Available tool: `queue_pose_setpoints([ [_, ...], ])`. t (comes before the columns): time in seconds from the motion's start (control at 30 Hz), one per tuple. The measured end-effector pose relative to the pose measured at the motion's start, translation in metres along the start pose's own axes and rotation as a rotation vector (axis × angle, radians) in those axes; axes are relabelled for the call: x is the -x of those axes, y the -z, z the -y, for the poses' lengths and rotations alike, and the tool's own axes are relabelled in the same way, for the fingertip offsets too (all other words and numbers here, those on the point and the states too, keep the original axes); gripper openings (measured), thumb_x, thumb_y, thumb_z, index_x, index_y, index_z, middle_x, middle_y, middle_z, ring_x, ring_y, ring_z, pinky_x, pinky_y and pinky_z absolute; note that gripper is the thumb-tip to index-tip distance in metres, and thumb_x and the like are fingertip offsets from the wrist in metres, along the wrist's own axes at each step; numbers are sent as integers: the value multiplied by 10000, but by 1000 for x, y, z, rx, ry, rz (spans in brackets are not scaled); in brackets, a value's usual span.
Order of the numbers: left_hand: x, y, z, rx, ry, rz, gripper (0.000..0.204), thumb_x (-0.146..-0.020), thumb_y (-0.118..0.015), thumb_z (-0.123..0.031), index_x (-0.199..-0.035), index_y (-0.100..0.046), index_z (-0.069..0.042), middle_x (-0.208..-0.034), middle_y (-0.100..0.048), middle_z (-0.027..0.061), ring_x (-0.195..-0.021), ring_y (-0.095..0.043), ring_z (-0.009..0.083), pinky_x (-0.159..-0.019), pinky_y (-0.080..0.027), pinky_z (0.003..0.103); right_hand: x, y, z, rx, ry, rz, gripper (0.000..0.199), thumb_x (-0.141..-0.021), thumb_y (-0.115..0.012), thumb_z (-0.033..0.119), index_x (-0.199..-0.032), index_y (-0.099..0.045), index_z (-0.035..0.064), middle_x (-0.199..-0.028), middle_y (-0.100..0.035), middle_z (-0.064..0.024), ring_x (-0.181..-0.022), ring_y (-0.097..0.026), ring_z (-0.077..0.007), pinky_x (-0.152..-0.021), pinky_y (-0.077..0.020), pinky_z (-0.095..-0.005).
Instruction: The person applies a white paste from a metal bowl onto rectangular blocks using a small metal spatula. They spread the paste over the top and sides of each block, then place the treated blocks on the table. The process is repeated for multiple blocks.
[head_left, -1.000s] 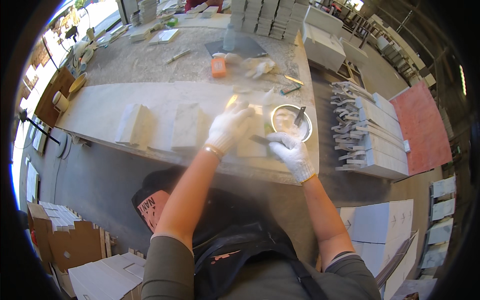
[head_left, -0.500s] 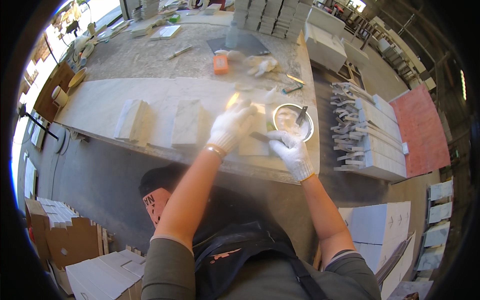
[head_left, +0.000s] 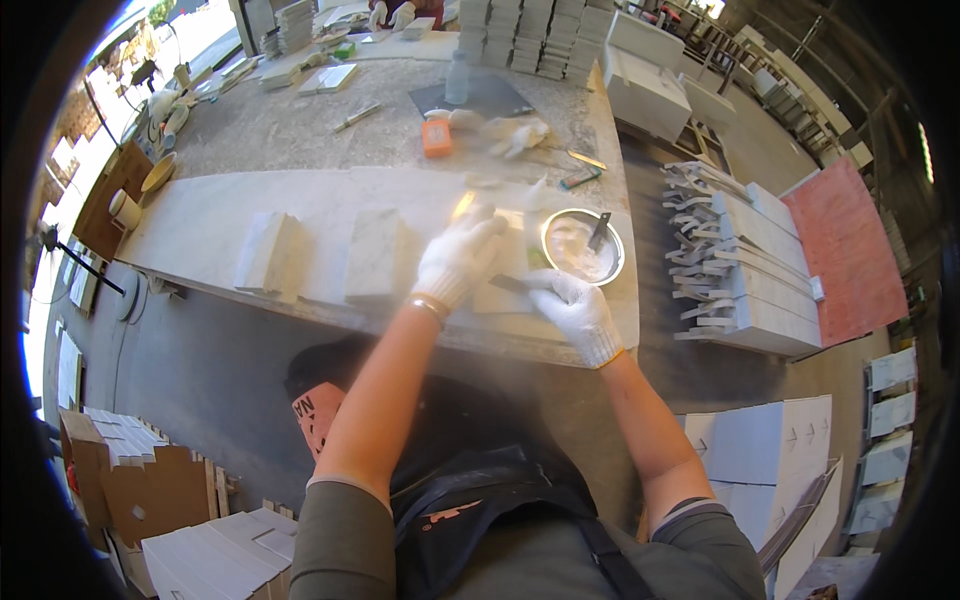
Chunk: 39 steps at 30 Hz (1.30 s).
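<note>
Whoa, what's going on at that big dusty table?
Someone in white gloves is working on a pale tile. Their left hand is on the tile, and their right hand holds a dark flat blade at it; whether the blade touches is hard to see. Just beyond the right hand sits an open tin of whitish paste. More pale tiles lie to the left.
</note>
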<state>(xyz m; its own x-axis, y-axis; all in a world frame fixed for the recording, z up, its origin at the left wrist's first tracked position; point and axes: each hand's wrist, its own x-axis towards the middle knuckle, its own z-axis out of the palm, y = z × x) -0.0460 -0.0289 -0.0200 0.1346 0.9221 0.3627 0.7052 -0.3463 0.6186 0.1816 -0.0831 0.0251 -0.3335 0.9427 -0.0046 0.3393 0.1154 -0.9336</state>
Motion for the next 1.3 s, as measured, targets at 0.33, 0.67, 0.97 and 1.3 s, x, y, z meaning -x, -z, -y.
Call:
queue_pose_setpoints([
  [0.33,0,-5,6,-15,-80,-87,306,-976,-640,-279,-1267,-683,-195,-1479,-605,134,-1312,-599,349,-1042,-522,449,-4,19,-9,-193,-99,-124,254,-984,-697,97,-1225,-757,41,-926,-705,8,-732,-605,-68,-680,-496,-236],
  [0.67,-1,-6,6,30,-45,-60,306,-979,-640,-299,-1252,-700,-176,-1485,-605,122,-1324,-585,357,-1048,-513,442,7,4,-6,-65,-21,70,259,-985,-682,95,-1223,-746,18,-1048,-753,-32,-939,-680,-113,-857,-541,-269],
  [0.97,-3,0,1,15,4,14,368,-1002,-623,-314,-1343,-683,-188,-1548,-556,131,-1391,-541,339,-1115,-466,414,11,41,-25,-143,-67,-190,259,-980,-696,108,-1224,-760,49,-943,-730,7,-722,-628,-54,-688,-536,-236],
  [1.3,54,54,-6,31,-87,206,691,-804,-656,-57,-1490,-586,-103,-1637,-433,226,-1525,-392,412,-1241,-355,450,-24,106,-59,891,-74,-331,245,-975,-589,262,-1089,-794,190,-1044,-768,-153,-949,-741,-355,-808,-585,-477],
])
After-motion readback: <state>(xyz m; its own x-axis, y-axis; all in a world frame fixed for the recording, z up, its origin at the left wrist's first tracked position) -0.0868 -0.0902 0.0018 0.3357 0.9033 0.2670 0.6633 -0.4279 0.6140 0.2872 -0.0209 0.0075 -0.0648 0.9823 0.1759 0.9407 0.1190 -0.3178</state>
